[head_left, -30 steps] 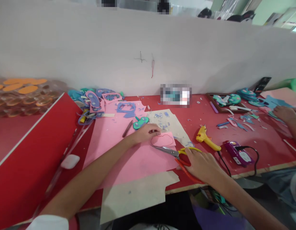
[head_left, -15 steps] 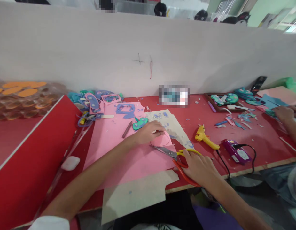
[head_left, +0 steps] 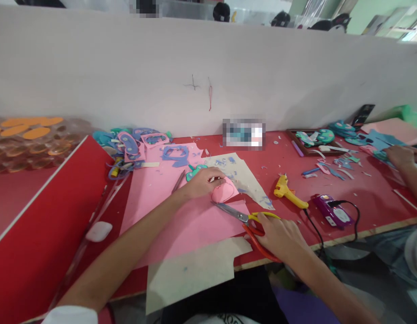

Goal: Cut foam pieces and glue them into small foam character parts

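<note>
My left hand (head_left: 205, 182) pinches the upper edge of a pink flap (head_left: 224, 191) with a dark rounded outline drawn on it. A slit divides this flap from the large pink sheet (head_left: 181, 225) lying below. In my right hand (head_left: 281, 234) is a pair of scissors (head_left: 240, 217) with one yellow and one red handle. Its blades point left, with the tips at the flap's lower edge, and the handles are spread. Beyond my left hand lies a green mask-shaped piece (head_left: 194, 172), partly covered. A dark pen (head_left: 178, 181) rests beside it.
A yellow glue gun (head_left: 289, 192) and a purple corded device (head_left: 333, 211) lie to the right. Farther right are a brown tray (head_left: 310, 150) and another person's hands (head_left: 401, 157). Cut blue pieces (head_left: 174, 154) and a red board (head_left: 56, 225) are leftward.
The pink flap has been lifted and bent upward by my left hand, and the slit beside it shows wider. The scissors have hardly moved. The view has shifted slightly.
</note>
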The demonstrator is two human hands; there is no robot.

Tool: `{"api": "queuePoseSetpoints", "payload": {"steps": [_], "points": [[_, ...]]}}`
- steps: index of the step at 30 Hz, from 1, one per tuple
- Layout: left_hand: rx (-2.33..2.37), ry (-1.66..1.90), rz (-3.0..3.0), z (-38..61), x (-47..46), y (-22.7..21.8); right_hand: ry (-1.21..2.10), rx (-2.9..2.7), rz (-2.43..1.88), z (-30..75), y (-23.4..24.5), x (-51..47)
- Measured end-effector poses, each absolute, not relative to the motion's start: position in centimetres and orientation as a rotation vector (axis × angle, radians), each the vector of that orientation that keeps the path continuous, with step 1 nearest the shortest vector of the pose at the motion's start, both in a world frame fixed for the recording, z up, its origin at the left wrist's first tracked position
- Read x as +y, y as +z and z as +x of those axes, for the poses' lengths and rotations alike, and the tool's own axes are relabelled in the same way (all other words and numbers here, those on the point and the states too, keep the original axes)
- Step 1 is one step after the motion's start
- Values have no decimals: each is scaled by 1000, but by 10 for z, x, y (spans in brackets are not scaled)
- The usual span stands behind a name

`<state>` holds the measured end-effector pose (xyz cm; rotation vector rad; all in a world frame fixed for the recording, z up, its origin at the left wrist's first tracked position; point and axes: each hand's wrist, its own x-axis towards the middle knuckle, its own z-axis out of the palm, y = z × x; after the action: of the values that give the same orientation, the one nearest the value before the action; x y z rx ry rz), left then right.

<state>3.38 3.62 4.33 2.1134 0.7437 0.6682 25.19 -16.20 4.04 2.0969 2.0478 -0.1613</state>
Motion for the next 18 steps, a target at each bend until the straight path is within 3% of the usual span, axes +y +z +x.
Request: {"api": "queuePoseSetpoints", "payload": {"steps": [8,18], "points": [[762,700,2110,25,46,43,-208,2015,2086,251,44,-161],[789,698,2087,18,53,42,27,2079,2048,258,42,-174]]}}
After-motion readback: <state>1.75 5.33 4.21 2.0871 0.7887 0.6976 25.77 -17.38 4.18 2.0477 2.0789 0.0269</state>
